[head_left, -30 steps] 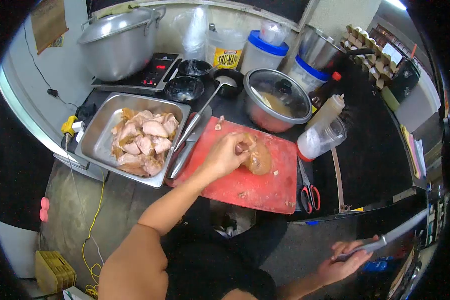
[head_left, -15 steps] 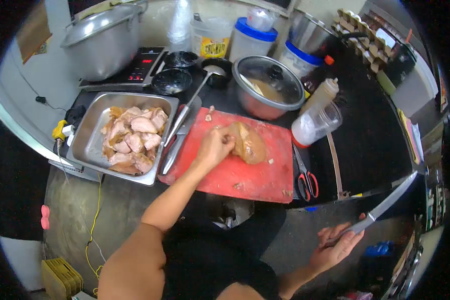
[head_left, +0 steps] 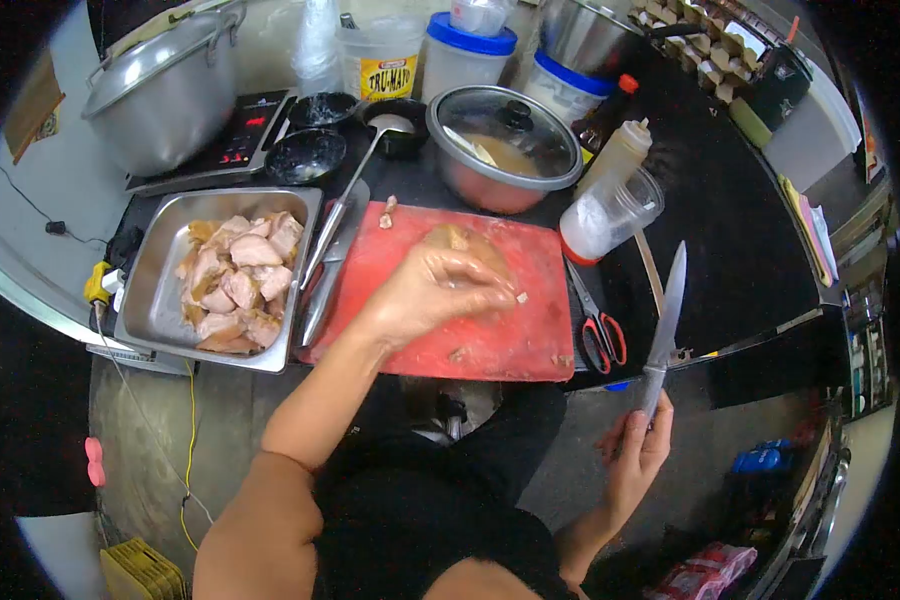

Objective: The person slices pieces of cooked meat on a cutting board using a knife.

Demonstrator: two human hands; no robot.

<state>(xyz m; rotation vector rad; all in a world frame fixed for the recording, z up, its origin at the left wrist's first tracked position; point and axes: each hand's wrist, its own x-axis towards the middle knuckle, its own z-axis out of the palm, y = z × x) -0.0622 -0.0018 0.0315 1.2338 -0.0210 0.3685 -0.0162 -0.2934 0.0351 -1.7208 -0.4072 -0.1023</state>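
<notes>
Red and rectangular, the cutting board [head_left: 420,350] lies flat on the black surface [head_left: 715,200]. On it sits a light-brown, smooth piece of meat [head_left: 485,255], partly hidden by the left hand [head_left: 435,290], which is over its near side. The left fingers are curved, with a narrow space to the thumb; whether they grip the meat cannot be told. The right hand [head_left: 638,450], right of the board and nearer the body, has its fingers closed around the grey handle of a long steel knife [head_left: 672,300], blade pointing up and away from the body. Left of the board, a rectangular steel tray [head_left: 165,285] holds pale, brown-edged meat chunks [head_left: 238,280]. Red-and-black-handled scissors [head_left: 602,338] lie just beside the board's right edge. Beyond the board stands a round metal pot [head_left: 505,190] with a glass lid.
</notes>
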